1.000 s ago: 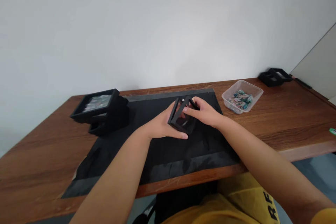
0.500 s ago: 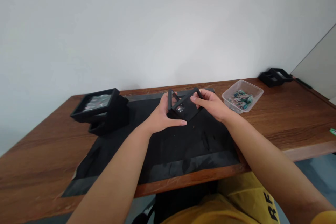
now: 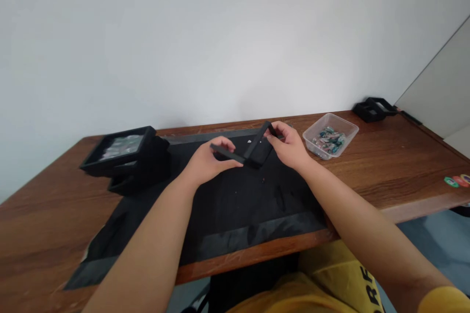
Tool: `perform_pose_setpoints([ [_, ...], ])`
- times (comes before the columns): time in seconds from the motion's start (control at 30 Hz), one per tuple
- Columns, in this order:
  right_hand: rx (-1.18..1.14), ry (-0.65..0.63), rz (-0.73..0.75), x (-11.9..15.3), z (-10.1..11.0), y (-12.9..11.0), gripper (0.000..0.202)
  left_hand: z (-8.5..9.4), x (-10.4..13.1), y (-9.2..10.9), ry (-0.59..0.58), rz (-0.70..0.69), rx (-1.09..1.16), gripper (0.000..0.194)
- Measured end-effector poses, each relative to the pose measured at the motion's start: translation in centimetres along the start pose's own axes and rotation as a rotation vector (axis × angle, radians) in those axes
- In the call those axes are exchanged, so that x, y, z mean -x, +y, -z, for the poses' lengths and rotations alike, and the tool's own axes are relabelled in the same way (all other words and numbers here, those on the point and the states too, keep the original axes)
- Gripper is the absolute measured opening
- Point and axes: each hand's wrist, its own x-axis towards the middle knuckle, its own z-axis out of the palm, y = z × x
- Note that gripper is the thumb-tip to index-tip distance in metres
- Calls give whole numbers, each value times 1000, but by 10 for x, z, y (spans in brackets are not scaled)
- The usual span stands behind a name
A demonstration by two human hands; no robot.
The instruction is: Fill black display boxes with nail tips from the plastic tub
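A black display frame (image 3: 257, 140), made of two leaves joined along one edge, is held spread in a wide V above the black mat (image 3: 235, 215). My left hand (image 3: 204, 162) grips the left leaf, with fingers behind its far side and thumb along the near side. My right hand (image 3: 291, 145) pinches the upper edge of the right leaf. Small pale specks show near the leaves; what they are I cannot make out.
Black window-topped frames (image 3: 121, 149) are stacked on the left. A clear plastic tub (image 3: 348, 139) with small green and pink wrapped pieces stands right of the mat. More black frames (image 3: 370, 111) lie at the back right. Round stickers (image 3: 456, 181) sit near the right edge.
The two leaves have swung further apart. My left hand has moved left with its leaf, which lies lower now. The right hand keeps its pinch. The whole view has shifted slightly.
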Motion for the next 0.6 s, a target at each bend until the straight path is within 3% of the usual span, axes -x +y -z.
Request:
perform_pose_setpoints([
  [0.1,114,12,84,2,0,-2,15,0,2,4,-57,-33,-9,37],
  [0.27,298,37,218,4,4,-3,45,1,2,4,43,-196,-62,21],
  [0.37,371,114,290,3,9,-5,57,5,-1,0,108,-260,-149,19],
  [0.5,498,267,360,0,22,-16,45,3,-1,3,221,-305,-279,19],
  [0.6,578,334,380,-4,41,-26,31,-10,4,17,304,-269,-390,17],
])
